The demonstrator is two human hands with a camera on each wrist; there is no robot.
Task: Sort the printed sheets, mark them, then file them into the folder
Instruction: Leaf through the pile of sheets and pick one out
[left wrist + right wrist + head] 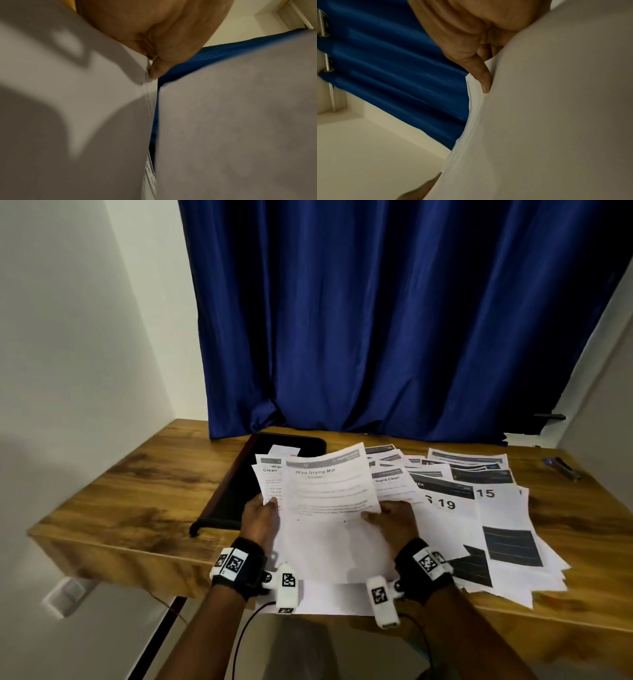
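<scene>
Desk [144,491] glossy grained wood, printed sheets [329,491] matt white paper with black toner blocks, folder [236,474] smooth dark leather-like cover, curtain [394,320] shiny blue cloth, wristbands [239,568] black fabric.

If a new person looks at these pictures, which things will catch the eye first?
First comes the deep blue curtain, which fills the wall behind the wooden table. Next are the left hand and the right hand, each holding white printed sheets; the front one is headed "Wipe Drying Mat". More printed sheets lie fanned out on the right, and a black folder on the left.
</scene>
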